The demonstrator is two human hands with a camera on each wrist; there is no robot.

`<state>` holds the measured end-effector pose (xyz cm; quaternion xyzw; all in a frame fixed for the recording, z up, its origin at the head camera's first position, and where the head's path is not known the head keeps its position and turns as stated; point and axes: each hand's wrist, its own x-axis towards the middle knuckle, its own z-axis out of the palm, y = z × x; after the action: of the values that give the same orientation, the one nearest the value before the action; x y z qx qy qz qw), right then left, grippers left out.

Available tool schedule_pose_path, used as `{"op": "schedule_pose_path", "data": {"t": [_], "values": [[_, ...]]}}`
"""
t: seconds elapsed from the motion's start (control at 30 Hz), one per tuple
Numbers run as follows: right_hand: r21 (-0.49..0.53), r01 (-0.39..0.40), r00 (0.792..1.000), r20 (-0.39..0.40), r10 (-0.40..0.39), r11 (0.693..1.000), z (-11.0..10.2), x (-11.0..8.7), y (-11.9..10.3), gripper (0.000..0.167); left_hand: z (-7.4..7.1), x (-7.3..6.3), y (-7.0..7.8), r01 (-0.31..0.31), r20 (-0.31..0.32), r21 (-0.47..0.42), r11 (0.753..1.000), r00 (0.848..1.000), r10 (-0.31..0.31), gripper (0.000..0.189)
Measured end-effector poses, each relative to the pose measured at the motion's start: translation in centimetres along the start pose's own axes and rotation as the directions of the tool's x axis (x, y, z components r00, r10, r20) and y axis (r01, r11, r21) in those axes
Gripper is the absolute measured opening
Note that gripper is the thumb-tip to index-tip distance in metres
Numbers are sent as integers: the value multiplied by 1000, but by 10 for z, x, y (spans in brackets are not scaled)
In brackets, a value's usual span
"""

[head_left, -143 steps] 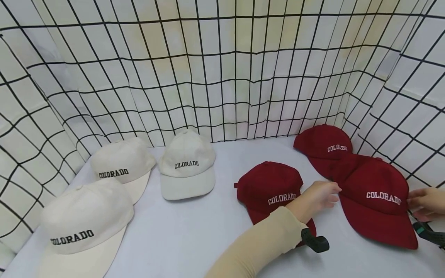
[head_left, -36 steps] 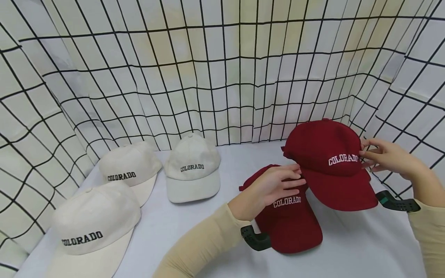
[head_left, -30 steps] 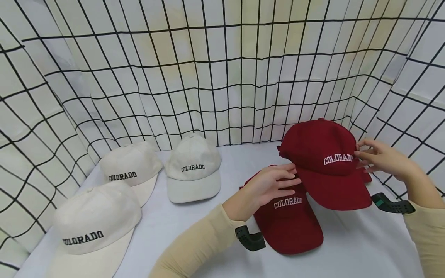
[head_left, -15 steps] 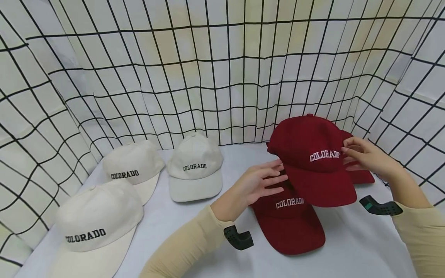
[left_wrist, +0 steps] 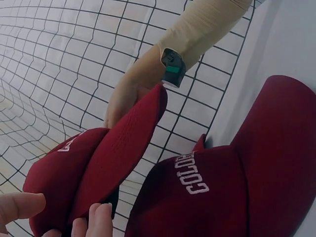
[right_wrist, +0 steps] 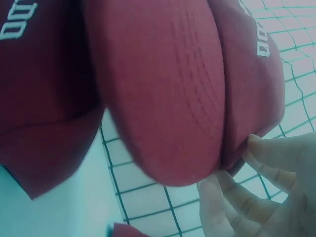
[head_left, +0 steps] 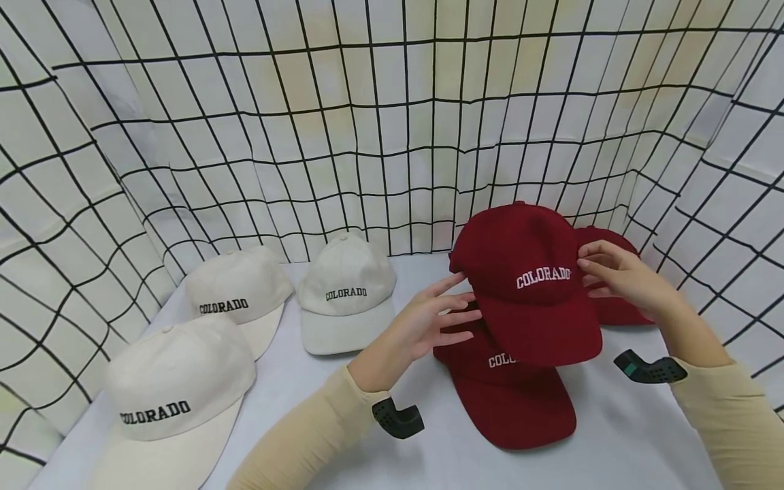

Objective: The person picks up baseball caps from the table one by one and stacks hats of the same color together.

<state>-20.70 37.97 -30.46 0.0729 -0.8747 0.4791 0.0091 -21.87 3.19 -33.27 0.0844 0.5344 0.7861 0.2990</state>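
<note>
Head view: domed, curved-brim red cloth cap (head_left: 527,258) in pinching left grip (head_left: 413,327) and right grip (head_left: 627,278)

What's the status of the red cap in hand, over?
Left hand and right hand: gripping its sides. Held red cap: raised, brim toward the person. Lower red cap: partly hidden beneath, possibly in the way.

On my left I see a large cream cap (head_left: 177,381) in front of another cream cap (head_left: 239,279), a paler cap (head_left: 346,289) beside them — all on the white worktop (head_left: 282,374) — and black grid (head_left: 433,101) behind.
</note>
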Motion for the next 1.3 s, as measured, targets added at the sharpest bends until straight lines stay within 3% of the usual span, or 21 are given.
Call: {"op": "schedule_pose_path", "data": {"t": [0.3, 0.6, 0.7, 0.87, 1.03, 1.13, 1.3], "values": [[72, -8, 1000, -7, 8, 997, 16, 4, 2, 26, -16, -3, -1, -2, -45, 44, 999, 999, 4, 58], [234, -47, 999, 37, 39, 971, 26, 6, 12, 15, -24, 0, -14, -68, -89, 89, 994, 993, 76, 51], [342, -52, 997, 73, 29, 938, 30, 10, 15, 17, -25, 2, -19, -97, -128, 80, 992, 986, 107, 48], [509, -70, 992, 126, 7, 858, 38, 15, 23, 23, -26, 3, -27, -123, -173, 66, 990, 976, 133, 45], [591, -70, 988, 153, -26, 804, 43, 16, 29, 29, -29, 0, -30, -117, -184, 80, 990, 974, 130, 44], [593, -81, 985, 168, -25, 801, 45, 17, 30, 29, -31, -2, -31, -115, -192, 83, 990, 973, 129, 43], [539, -105, 984, 178, 8, 835, 47, 19, 29, 28, -33, -4, -34, -108, -206, 68, 992, 971, 120, 42]]}}
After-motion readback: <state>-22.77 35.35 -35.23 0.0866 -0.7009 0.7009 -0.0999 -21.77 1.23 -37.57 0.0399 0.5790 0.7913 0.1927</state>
